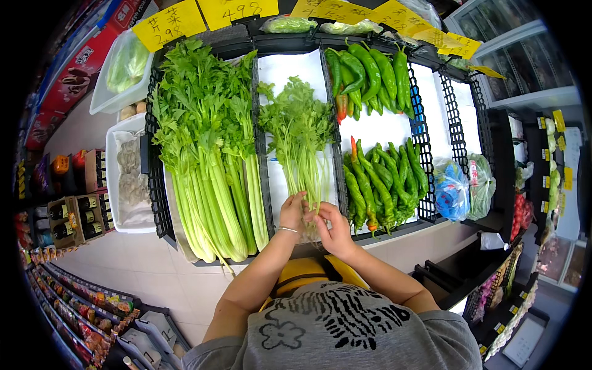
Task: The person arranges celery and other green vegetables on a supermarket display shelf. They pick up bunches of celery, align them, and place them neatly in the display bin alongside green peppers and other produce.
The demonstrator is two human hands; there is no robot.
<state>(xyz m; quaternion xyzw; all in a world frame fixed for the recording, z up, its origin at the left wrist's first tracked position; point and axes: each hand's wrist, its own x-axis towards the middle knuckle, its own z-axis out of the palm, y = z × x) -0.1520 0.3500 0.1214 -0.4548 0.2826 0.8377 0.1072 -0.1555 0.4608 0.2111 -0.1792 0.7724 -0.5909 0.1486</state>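
Observation:
A bunch of leafy cilantro [298,120] lies on white paper in the narrow middle compartment, its stems pointing at me. My left hand [292,213], with a thin bracelet at the wrist, is closed around the lower stems on their left side. Close beside it, my right hand [333,226] has its thumb and fingertips at the stem ends. Whether it pinches a stem is hard to tell. Thin roots show faintly below the hands. Stalks of celery [212,185] fill the compartment to the left. On the right lie large green peppers [370,74] and, nearer me, wrinkled green chili peppers [388,180].
Black mesh dividers [261,138] stand on both sides of the cilantro. Yellow price cards [238,11] line the far edge. A white tub [111,185] stands left of the display; bagged vegetables [481,185] sit at the right. Snack shelves [78,314] are at lower left.

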